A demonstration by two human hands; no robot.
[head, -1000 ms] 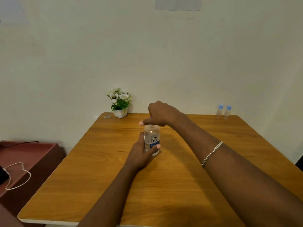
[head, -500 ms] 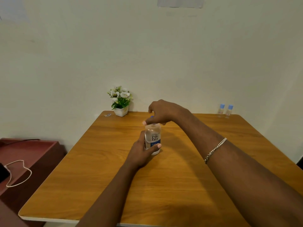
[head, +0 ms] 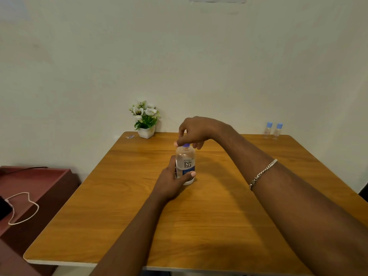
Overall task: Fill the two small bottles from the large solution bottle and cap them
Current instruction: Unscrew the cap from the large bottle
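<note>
A wooden table (head: 219,226) filled the lower half of the view. A dark red cabinet (head: 39,180) stood beside it at 9 o'clock. Both forearms reached in from 6 o'clock toward the table's middle.

The left hand (head: 171,182) was wrapped around the lower body of the large solution bottle (head: 186,162), thumb across the blue label and fingers curled behind. The bottle stood upright on the table near its centre. The right hand (head: 197,130) came over from 3 o'clock and hung above the bottle, its fingertips closed down onto the blue cap (head: 186,145), which sat on the neck.

From the large bottle, a potted plant (head: 146,120) with white flowers stood at 11 o'clock against the wall. The two small bottles (head: 273,130) stood at 2 o'clock, side by side on the far right corner, both wearing light blue caps and well apart from either hand.

A white cord (head: 22,208) lay looped on the cabinet top, and a silver bracelet (head: 262,173) circled the right wrist.
</note>
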